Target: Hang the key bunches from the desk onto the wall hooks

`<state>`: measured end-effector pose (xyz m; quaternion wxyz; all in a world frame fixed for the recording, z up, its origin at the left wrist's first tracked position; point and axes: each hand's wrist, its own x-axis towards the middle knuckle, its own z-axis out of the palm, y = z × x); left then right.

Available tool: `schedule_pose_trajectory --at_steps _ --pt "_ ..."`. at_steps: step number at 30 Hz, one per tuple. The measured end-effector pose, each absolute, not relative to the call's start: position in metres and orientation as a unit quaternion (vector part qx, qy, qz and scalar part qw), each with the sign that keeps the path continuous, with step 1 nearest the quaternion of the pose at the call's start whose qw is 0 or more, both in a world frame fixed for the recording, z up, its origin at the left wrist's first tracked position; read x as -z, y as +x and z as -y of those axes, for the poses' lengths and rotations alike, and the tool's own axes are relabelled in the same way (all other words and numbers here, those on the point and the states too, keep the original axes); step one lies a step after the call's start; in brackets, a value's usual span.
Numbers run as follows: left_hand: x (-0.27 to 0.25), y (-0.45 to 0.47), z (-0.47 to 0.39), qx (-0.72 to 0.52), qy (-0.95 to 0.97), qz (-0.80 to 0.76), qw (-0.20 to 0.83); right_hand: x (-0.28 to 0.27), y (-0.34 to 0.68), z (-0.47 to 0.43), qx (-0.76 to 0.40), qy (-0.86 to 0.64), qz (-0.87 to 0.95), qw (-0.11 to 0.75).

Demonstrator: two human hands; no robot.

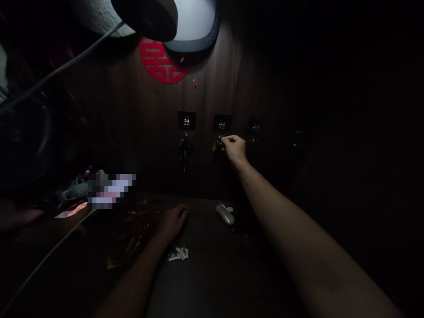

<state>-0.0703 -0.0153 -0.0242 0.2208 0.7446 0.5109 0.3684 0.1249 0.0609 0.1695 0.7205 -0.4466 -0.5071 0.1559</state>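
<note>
My right hand (234, 148) is raised to the dark wood wall panel, thumb and fingertips pinched at the top of a small bunch of keys with a yellow tag (214, 145). The keys are right below the middle wall hook (222, 123); I cannot tell whether their ring hangs on it. Left of it, another bunch of keys (184, 145) with a blue part hangs from a second hook (187, 120). My left hand (174, 221) lies low on the dark tabletop with nothing visible in it; its fingers are dim. Between my arms lies a silver-grey oblong object (225, 213) with a ring.
Further hooks (255, 127) continue rightward into shadow. Above are a red round paper cut-out (165, 66) and a pale lamp-like object (195, 22). Crumpled scraps (179, 253) lie by my left wrist. A white cable (49, 251) and a lit, pixelated screen (112, 192) are at left, near another person's hand (29, 216).
</note>
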Motion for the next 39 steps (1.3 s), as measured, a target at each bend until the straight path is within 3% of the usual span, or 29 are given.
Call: schedule_pose_trajectory --at_steps 9,19,26,31,35,39 --pt "0.029 -0.071 0.011 -0.375 0.747 -0.504 0.217 -0.146 0.127 -0.058 -0.19 -0.463 0.495 0.711" --pt "0.026 -0.073 0.012 -0.377 0.739 -0.515 0.217 -0.071 0.135 -0.01 -0.271 -0.485 0.503 0.662" --pt "0.018 -0.073 0.011 -0.455 0.663 -0.529 0.273 -0.01 0.141 0.019 -0.302 -0.507 0.526 0.612" --pt "0.017 -0.082 0.003 -0.548 0.576 -0.521 0.312 0.02 0.136 0.031 -0.254 -0.509 0.56 0.603" --pt "0.012 -0.093 0.003 -0.538 0.572 -0.563 0.258 0.021 0.133 0.042 -0.153 -0.512 0.642 0.55" --pt "0.005 -0.1 0.011 -0.41 0.644 -0.634 0.125 0.02 0.135 0.048 -0.102 -0.494 0.705 0.498"
